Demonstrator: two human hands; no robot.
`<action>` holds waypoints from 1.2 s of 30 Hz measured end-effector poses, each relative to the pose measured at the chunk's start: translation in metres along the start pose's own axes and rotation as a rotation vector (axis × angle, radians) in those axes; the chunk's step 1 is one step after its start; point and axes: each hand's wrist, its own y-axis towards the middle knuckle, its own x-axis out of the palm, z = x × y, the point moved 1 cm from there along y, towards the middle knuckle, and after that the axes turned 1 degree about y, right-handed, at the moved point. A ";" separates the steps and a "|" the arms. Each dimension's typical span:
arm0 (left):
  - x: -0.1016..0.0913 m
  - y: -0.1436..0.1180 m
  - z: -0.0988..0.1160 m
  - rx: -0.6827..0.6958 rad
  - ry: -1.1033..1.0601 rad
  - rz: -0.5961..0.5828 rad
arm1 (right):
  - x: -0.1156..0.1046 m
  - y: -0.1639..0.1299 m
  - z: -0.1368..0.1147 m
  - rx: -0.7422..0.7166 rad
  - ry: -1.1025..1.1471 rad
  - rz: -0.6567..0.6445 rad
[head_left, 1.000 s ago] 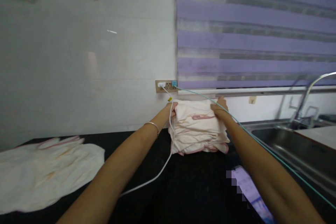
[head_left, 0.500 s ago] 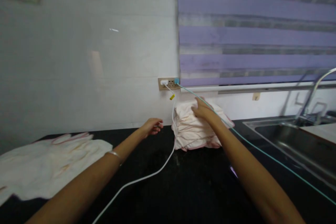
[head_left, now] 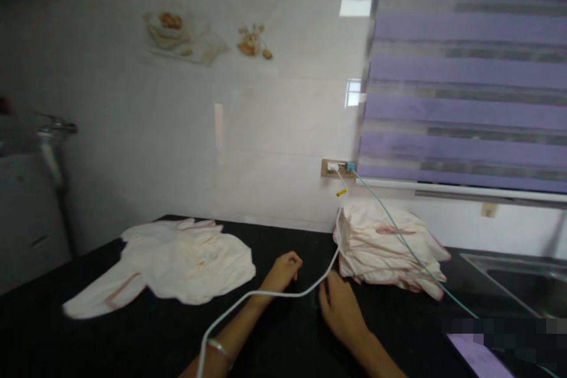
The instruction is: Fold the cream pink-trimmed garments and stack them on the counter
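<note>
My left hand (head_left: 283,271) is over the dark counter with its fingers curled in, holding nothing I can see. Just right of it, my right hand (head_left: 340,304) is low over the counter, fingers pointing forward and thumb apart. A white cable (head_left: 283,294) crosses over my left forearm and runs close by my right fingertips; I cannot tell whether they touch it. Beyond my right hand stands a stack of folded cream cloth (head_left: 385,242) with pink edging. To the left of my left hand, a cream garment (head_left: 186,266) with pink trim lies spread out and wrinkled.
A wall socket (head_left: 339,169) holds a white and a teal plug. From it a teal cable (head_left: 398,233) drapes over the stack. A sink (head_left: 500,277) and a phone with a lit purple screen (head_left: 478,354) are at right. Purple striped blinds (head_left: 465,82) hang behind.
My right hand has left the folded stack and come back toward me, near my left hand. My left hand's fingers are more curled. The view has shifted left, showing more wall.
</note>
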 end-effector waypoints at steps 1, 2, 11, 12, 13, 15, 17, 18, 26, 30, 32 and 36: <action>0.001 -0.006 0.004 0.027 0.063 -0.005 | 0.014 -0.008 -0.002 -0.005 -0.017 -0.076; 0.003 -0.013 0.009 0.057 0.136 -0.020 | 0.024 -0.012 0.000 -0.012 -0.017 -0.129; 0.010 -0.032 0.022 0.189 0.582 -0.163 | 0.006 -0.002 0.040 0.046 -0.103 -0.281; 0.008 -0.033 0.023 0.199 0.585 -0.170 | 0.003 -0.002 0.042 0.087 -0.137 -0.282; 0.007 -0.033 0.024 0.207 0.585 -0.175 | 0.000 -0.002 0.044 0.118 -0.161 -0.288; 0.005 -0.035 0.027 0.214 0.578 -0.178 | -0.002 -0.002 0.045 0.144 -0.184 -0.306; 0.005 -0.037 0.030 0.214 0.570 -0.173 | -0.003 -0.002 0.046 0.139 -0.187 -0.318; 0.005 -0.037 0.031 0.212 0.569 -0.167 | -0.003 -0.002 0.046 0.137 -0.187 -0.320; -0.030 -0.020 0.015 0.042 0.778 0.223 | -0.002 -0.002 0.047 0.121 -0.182 -0.316; -0.075 -0.021 -0.013 -0.289 0.944 0.433 | -0.003 -0.003 0.047 0.115 -0.176 -0.296; -0.096 -0.025 -0.027 -0.424 0.935 0.440 | -0.003 -0.003 0.047 0.111 -0.167 -0.290; -0.114 -0.030 -0.041 -0.457 0.918 0.407 | -0.004 -0.003 0.048 0.119 -0.176 -0.304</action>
